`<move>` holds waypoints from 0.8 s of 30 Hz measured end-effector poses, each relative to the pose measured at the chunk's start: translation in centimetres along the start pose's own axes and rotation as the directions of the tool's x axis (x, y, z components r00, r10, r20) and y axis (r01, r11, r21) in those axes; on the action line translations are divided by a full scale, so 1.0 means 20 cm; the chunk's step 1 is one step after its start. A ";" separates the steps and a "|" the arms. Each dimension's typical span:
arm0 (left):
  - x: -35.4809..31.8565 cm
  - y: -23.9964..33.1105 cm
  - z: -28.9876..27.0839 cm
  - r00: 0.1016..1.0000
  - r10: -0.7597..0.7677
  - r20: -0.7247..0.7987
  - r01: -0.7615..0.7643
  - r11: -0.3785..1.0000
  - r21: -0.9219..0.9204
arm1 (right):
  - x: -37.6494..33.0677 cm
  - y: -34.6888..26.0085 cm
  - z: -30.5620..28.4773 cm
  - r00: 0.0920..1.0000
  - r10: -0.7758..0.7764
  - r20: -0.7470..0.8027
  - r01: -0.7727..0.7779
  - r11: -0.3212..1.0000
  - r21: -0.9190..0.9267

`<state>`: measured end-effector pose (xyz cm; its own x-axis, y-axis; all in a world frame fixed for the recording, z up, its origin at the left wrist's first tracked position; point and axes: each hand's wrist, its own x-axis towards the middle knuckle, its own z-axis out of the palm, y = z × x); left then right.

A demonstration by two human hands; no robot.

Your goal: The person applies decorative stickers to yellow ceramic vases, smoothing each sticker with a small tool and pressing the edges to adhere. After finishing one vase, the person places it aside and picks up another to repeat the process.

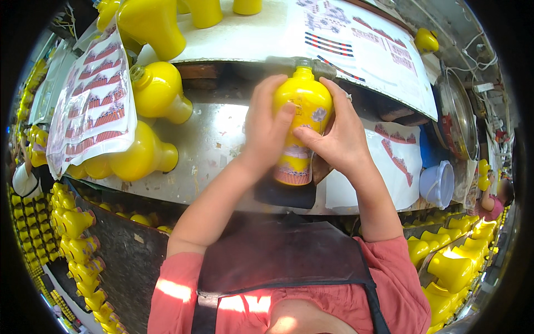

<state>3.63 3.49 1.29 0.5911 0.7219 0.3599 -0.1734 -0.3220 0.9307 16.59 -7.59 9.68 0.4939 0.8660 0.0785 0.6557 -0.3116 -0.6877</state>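
Note:
A glossy yellow ceramic bottle (309, 103) stands between my hands, with its narrow neck at the far end. Printed decals lie on its front: a flower, small characters and a patterned band around its lower end. My left hand (266, 125) is wrapped round its left side, thumb on the front. From the right, my right hand (342, 133) grips it, thumb pressed on the decal area. A ring shows on a right-hand finger. Beneath the bottle's near end is a dark cloth (297, 197). A dark, blurred object lies behind the neck.
Yellow bottles (158, 89) lie at the left, partly under a decal sheet (100, 94). More decal sheets rest on a white board (267, 39) and by the right edge of the metal table (214, 145). A light-blue bucket (438, 183) stands right. Rows of yellow bottles (450, 270) surround me.

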 end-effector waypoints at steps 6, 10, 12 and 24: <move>-0.08 0.00 0.01 0.997 -0.053 0.055 0.058 0.994 -0.090 | 0.02 0.01 -0.04 1.000 -0.013 0.025 0.011 0.997 0.083; -0.10 -0.01 -0.03 0.988 0.075 0.137 -0.091 0.990 0.111 | 0.05 -0.03 -0.05 0.990 -0.116 -0.080 0.103 0.983 -0.149; -0.11 -0.01 -0.04 0.985 0.068 0.159 -0.085 0.991 0.104 | 0.07 -0.06 -0.06 0.982 -0.148 -0.115 0.117 0.964 -0.240; -0.10 0.01 -0.05 0.977 0.082 0.199 -0.137 0.950 0.281 | 0.21 -0.16 -0.14 0.997 -0.065 0.052 0.075 0.971 -0.228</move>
<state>1.58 2.58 0.90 0.7198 0.5565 0.4150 -0.0248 -0.5769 0.8164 18.11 -3.99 14.30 0.4200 0.9035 0.0856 0.8037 -0.3265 -0.4975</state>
